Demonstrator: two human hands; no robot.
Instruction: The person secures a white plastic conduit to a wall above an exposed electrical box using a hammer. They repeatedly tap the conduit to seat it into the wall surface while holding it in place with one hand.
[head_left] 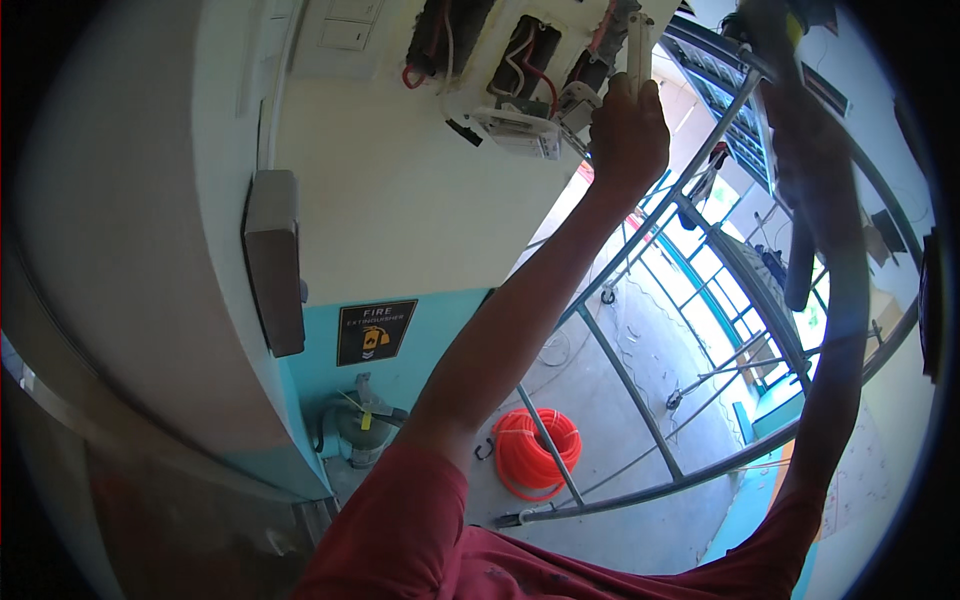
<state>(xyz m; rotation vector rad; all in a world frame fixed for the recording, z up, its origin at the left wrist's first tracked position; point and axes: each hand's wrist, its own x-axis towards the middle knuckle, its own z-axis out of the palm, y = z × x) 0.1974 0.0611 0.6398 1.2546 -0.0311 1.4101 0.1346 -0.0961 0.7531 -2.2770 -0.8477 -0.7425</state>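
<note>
My left hand [630, 135] is raised to the wall, its fingers closed round a pale narrow flat bar [640, 50] that stands upright out of the fist. Just left of it are open wall boxes [525, 58] with red and white wires, and a clear-and-white switch or socket fitting [518, 133] hangs below them. At the upper right, my right hand [802, 140] is closed and smeared by motion. It grips a dark-handled tool [800, 262] that looks like a hammer; its handle points down below the hand, and its upper end is blurred.
A grey metal scaffold frame [630, 390] slants across the right side, close to my arms. On the floor lies a coil of orange corrugated hose [537, 455]. A fire extinguisher [360, 432] stands under a black sign [376, 332]. A grey box [273, 262] juts from the wall.
</note>
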